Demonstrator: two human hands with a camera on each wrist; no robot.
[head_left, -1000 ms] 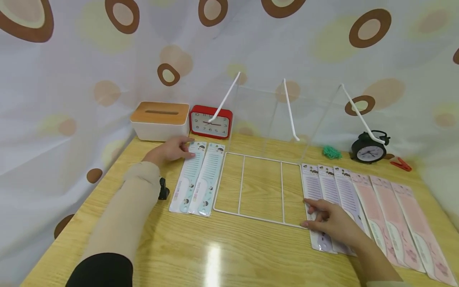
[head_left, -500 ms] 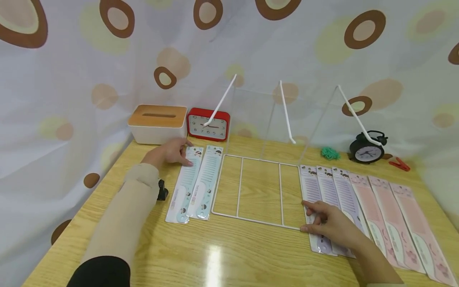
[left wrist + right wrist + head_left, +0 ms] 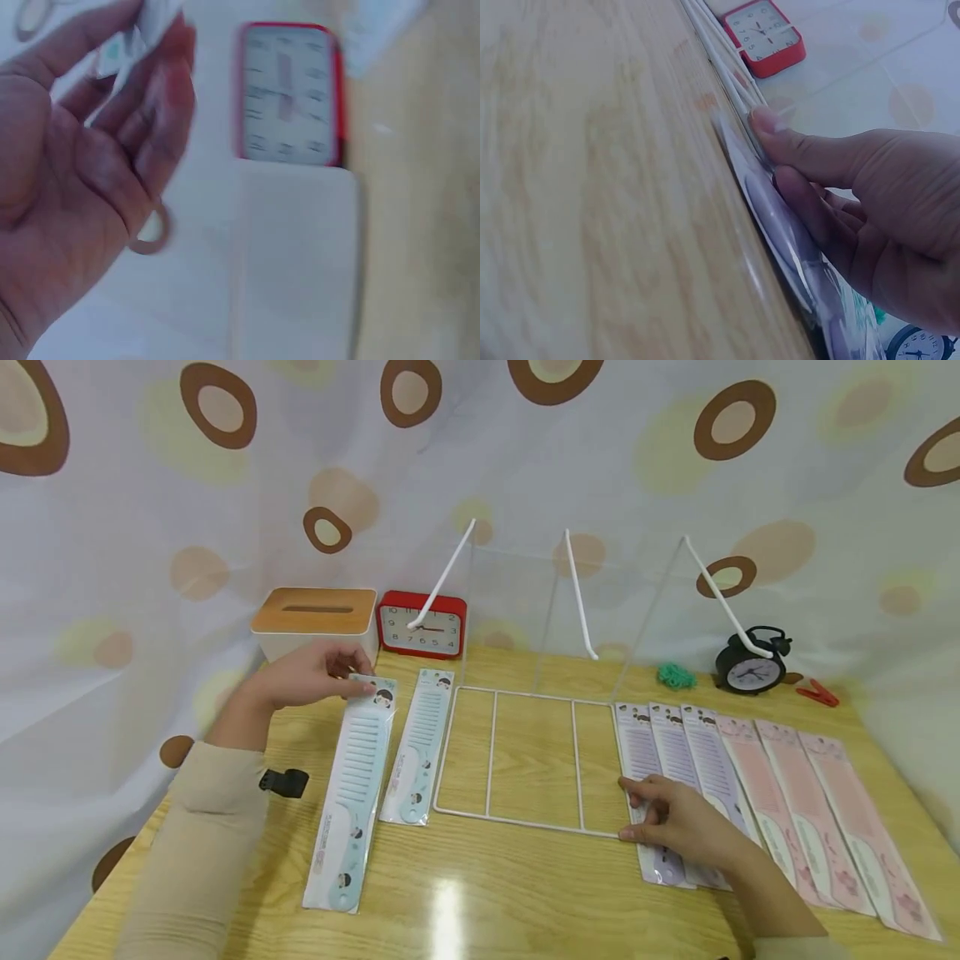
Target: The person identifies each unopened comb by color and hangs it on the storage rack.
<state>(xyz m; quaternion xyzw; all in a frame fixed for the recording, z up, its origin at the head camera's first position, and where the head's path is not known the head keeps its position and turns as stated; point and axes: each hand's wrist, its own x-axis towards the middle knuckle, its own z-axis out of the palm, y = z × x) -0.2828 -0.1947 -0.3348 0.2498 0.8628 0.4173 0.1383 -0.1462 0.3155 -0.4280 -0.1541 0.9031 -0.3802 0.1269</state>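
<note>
My left hand point(image 3: 315, 675) pinches the top end of a light blue packaged comb point(image 3: 351, 793) and holds it lifted at the left of the table; its blurred fingers point(image 3: 161, 82) show a scrap of the packet. A second blue comb point(image 3: 418, 747) lies flat beside a white wire rack frame point(image 3: 491, 752). My right hand point(image 3: 675, 818) rests on the lower end of the leftmost purple packaged comb point(image 3: 651, 777), thumb near the frame's corner; in the right wrist view its fingers point(image 3: 810, 161) press the packet point(image 3: 787, 232) against the wood.
Further purple and pink packaged combs point(image 3: 780, 802) lie in a row to the right. At the back stand a tissue box point(image 3: 313, 618), a red clock point(image 3: 422, 625), clear dividers with white rods point(image 3: 577, 597), a black alarm clock point(image 3: 748, 664), a green tuft point(image 3: 675, 675) and a red clip point(image 3: 817, 695).
My left hand has picked up the left blue comb and drawn it to the left and toward me, away from its neighbour. The right hand stayed on the purple comb.
</note>
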